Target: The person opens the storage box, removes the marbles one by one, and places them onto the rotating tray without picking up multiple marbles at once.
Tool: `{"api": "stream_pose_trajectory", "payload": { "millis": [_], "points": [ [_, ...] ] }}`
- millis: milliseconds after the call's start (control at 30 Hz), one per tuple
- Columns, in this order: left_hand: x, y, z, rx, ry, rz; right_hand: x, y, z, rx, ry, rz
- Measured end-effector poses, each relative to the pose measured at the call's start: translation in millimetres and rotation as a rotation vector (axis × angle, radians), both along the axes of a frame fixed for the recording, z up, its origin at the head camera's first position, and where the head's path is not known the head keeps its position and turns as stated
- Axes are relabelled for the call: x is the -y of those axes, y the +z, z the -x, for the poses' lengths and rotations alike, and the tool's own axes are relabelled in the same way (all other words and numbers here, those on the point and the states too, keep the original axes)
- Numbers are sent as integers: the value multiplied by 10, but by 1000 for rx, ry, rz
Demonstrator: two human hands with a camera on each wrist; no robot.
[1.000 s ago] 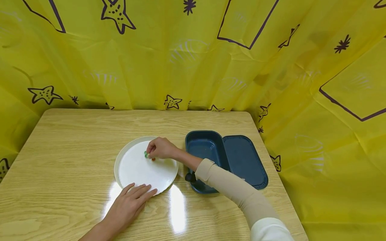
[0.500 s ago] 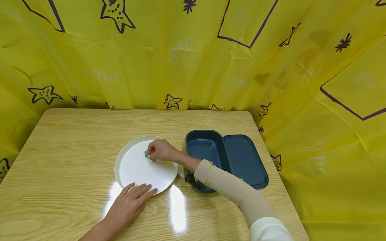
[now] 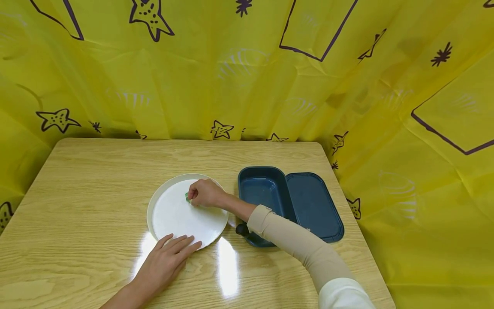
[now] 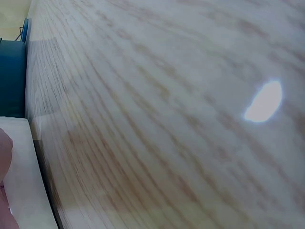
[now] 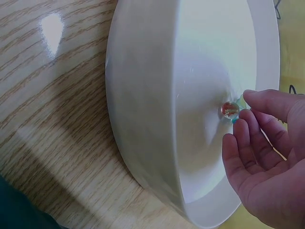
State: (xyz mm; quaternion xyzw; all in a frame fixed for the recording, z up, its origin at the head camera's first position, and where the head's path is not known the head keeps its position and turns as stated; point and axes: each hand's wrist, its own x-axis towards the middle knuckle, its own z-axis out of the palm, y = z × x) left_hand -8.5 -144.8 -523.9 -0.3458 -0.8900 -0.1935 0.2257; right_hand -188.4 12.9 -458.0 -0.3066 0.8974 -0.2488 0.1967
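A round white tray [image 3: 170,223] with a raised rim lies on the wooden table. My left hand [image 3: 164,262] rests at its near rim with fingers extended; at the left wrist view's edge, a finger [image 4: 5,155] overlaps the white rim. Over the tray's middle, my right hand [image 3: 206,193] is bent down, thumb and forefinger pinching a greenish glass marble [image 5: 242,102]. Just in front of those fingertips sits a clear marble with red inside [image 5: 229,110]. A bit of green glass [image 3: 187,197] shows left of the fingers in the head view.
Right of the tray stands a dark blue box [image 3: 266,189], its flat lid [image 3: 314,206] beside it. A black rounded object [image 3: 242,229] is at the box's near left side. The right forearm crosses over the box. A yellow patterned curtain [image 3: 231,86] borders the table.
My right hand has shifted slightly down and right over the tray, and the red marble seen earlier below its fingers is now hidden in the head view. My left hand has stayed still.
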Motion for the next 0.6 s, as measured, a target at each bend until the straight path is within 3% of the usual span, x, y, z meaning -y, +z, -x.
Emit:
{"api": "stream_pose_trajectory", "payload": {
  "millis": [600],
  "points": [
    [3,7,3,3,-6,-14,14,-22,-36,12,-1,4]
  ]
}}
